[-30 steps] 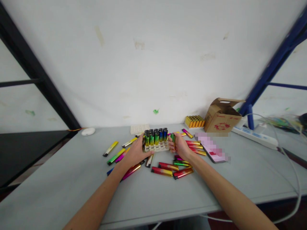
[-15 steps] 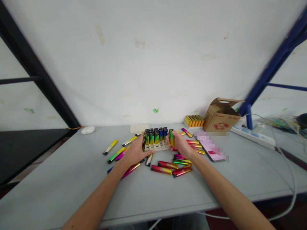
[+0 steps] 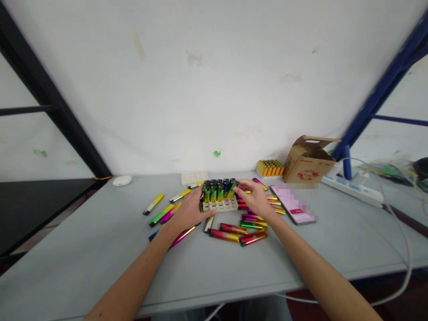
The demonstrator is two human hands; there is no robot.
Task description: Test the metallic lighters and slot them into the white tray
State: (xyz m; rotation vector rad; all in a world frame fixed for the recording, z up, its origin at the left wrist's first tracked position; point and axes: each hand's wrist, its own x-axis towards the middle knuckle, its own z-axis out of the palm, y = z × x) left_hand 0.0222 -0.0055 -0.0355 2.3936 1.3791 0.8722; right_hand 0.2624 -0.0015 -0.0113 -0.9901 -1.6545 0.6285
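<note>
A cream tray with slots holds several upright lighters with black tops, green-yellow in front and some blue behind. My left hand grips the tray's left end, its thumb along the front edge. At the right end, my right hand pinches the upper part of a green-yellow lighter, which leans slightly over the tray; whether its base sits in a slot I cannot tell. Red-yellow lighters lie loose in front, and yellow, green and pink ones lie to the left.
Behind stand another cream slotted tray and a block of orange-yellow lighters. To the right are an open cardboard box, a phone and a white power strip with cables. A white oval object lies far left.
My right hand has moved the green-yellow lighter left, from beside the tray to its right end. The left hand stays on the tray, which has shifted slightly right.
</note>
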